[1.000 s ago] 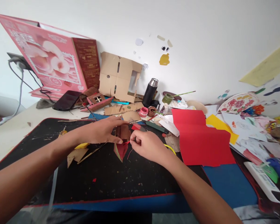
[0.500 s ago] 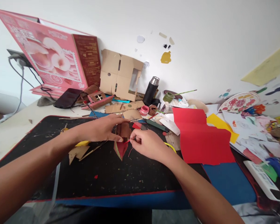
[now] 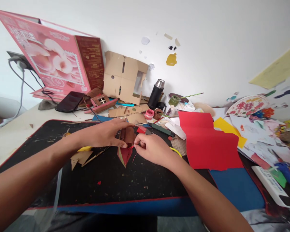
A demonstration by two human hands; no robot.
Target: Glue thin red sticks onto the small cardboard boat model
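A small model boat [image 3: 125, 155], red inside with a pointed end and a brown upper part, sits on the black mat [image 3: 116, 190]. My left hand [image 3: 106, 133] curves round its left side, the thumb resting on the boat near the red part and the fingers reaching over its far end. At the boat's right edge, my right hand [image 3: 151, 148] pinches a thin red strip [image 3: 131, 147] between thumb and forefinger. Part of the boat is hidden under my left hand. A loose red thread [image 3: 134, 158] hangs just below the right fingertips.
Cardboard scraps [image 3: 81, 158] lie left of the boat. Red paper [image 3: 211, 145] spreads over the right side. Behind stand paint jars [image 3: 149, 114], a black thermos [image 3: 156, 93], another model boat [image 3: 101, 102] and a pink box [image 3: 55, 61]. Scissors [image 3: 286, 169] lie far right.
Both hands stay almost in place. The boat's pointed end has shifted very slightly left and toward me, and the right fingers remain pinched at the strip.
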